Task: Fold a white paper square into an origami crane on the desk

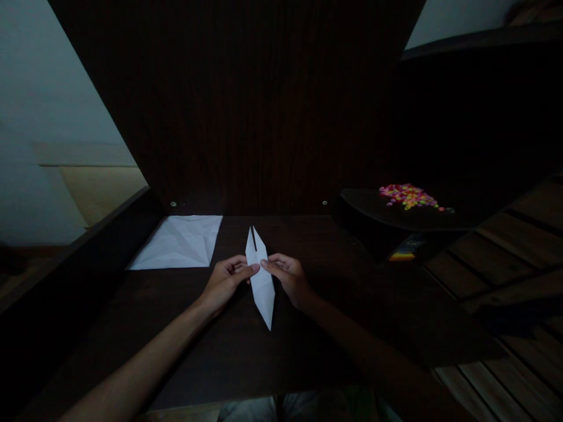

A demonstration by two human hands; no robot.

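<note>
A long, narrow piece of folded white paper (263,287) is held between my two hands above the dark desk. Its far end splits into two thin points, and its near end tapers to a single tip. My left hand (226,281) pinches the left edge, thumb on top and fingers curled behind. On the opposite edge, my right hand (290,278) grips in the same way, its thumb close to the left thumb. The fingertips behind the paper are partly hidden. To the left lies a creased white sheet (182,241), flat on the desk.
A dark desk top (176,340) spans the space beneath my arms, with a tall wooden back panel (246,117) behind. A raised side board (88,246) borders the left. Small colourful pieces (411,196) are heaped on a curved shelf (373,208) at right.
</note>
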